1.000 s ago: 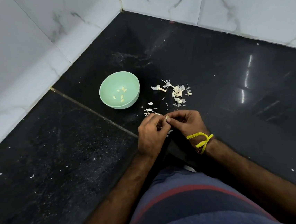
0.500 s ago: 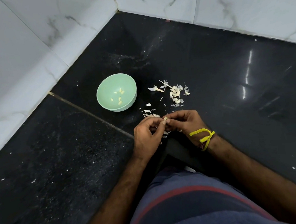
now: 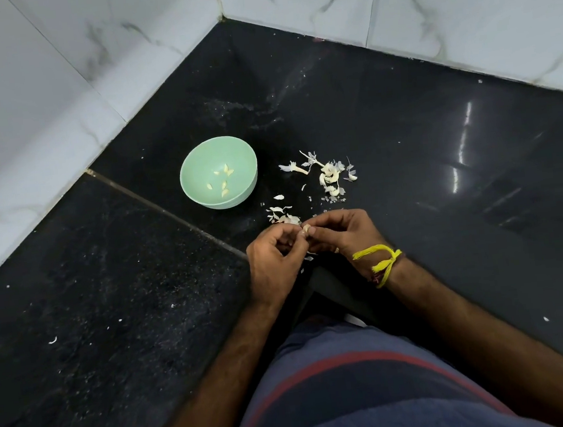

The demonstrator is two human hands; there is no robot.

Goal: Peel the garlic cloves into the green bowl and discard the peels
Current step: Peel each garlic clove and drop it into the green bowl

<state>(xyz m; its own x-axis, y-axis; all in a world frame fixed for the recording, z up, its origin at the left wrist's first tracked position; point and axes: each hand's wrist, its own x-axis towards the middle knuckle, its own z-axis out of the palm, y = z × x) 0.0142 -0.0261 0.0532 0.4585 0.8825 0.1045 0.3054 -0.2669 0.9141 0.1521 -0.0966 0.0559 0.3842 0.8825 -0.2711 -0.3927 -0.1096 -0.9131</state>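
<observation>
Head view. Both hands meet over the black counter (image 3: 403,139), near its front edge. The left hand (image 3: 275,265) has its fingers curled inward, thumb and forefinger tips closed on a small pale garlic clove (image 3: 306,228). The right hand (image 3: 344,234) comes in from the opposite side with fingers bent, its fingertips pinching the same clove. The clove sits exactly at the junction of the two sets of fingertips, only a small part of it showing; whether skin remains on it cannot be told. A yellow thread (image 3: 382,260) is tied round the right wrist.

Green bowl (image 3: 199,193): one, upright on the counter, beyond and to the left of the hands, well apart from them. Inside it lie peeled cloves (image 3: 224,184), five counted, scattered loosely on the bowl's floor.

Peels: one loose heap of peels (image 3: 329,176) on the counter to the right of the bowl, near it but not touching, with a stalk-like piece at its left end. A second, smaller scatter of scraps (image 3: 282,213) lies between the bowl and the hands, just beyond the left fingertips. The individual pieces are too small and overlapping to count.

A few white flecks lie singly at the counter's left and right margins. Marble wall tiles (image 3: 54,80) close the corner behind. A striped garment (image 3: 359,395) fills the bottom of the frame.
</observation>
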